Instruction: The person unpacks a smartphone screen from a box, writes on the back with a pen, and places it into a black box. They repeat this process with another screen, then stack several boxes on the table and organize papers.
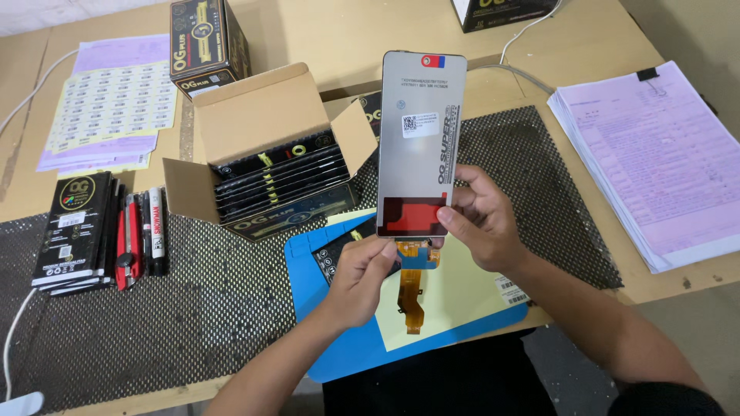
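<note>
Both hands hold a phone screen panel (420,142) upright, its grey back toward the camera. The left hand (362,270) pinches the bottom edge; the right hand (482,219) grips the lower right side. An orange flex cable (411,296) hangs from the panel over a blue mat (347,347) and a yellow sheet (455,300). Behind stands an open carton (262,146) of flat black boxes. Black boxes (77,231) and markers (142,231) lie left, a paper stack (655,154) right, all on the table (324,31).
</note>
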